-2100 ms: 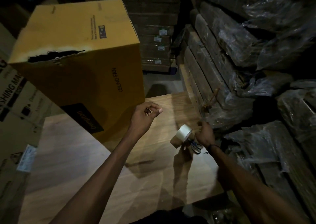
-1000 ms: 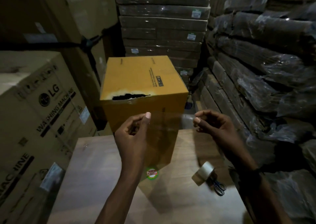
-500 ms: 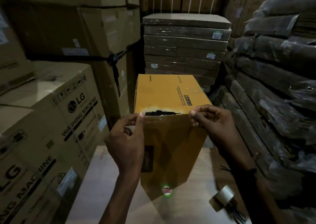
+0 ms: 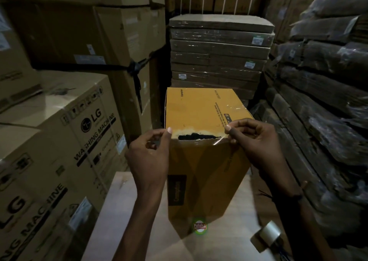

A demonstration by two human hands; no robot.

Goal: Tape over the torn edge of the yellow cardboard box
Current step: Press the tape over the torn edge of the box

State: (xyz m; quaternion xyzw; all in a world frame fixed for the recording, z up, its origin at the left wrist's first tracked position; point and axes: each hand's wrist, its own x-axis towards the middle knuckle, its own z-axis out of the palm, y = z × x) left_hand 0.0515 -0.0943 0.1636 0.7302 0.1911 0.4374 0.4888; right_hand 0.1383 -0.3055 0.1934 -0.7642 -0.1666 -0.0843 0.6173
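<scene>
The tall yellow cardboard box (image 4: 205,173) stands upright on a pale wooden table (image 4: 127,217). A ragged dark tear (image 4: 197,136) runs along its near top edge. A strip of clear tape (image 4: 216,142) is stretched across that edge, glinting near the right corner. My left hand (image 4: 149,157) pinches the strip's left end at the box's left corner. My right hand (image 4: 256,141) pinches the right end at the right corner. The tape roll (image 4: 267,235) lies on the table at the lower right.
Large washing-machine cartons (image 4: 59,141) crowd the left side. Wrapped flat boxes (image 4: 219,57) are stacked behind the yellow box. Plastic-wrapped bundles (image 4: 322,101) pile up on the right. Scissors handles (image 4: 283,252) peek out beside the roll.
Both hands carried the tape strip up from in front of the box to its torn top edge, and my view has come closer and tilted up.
</scene>
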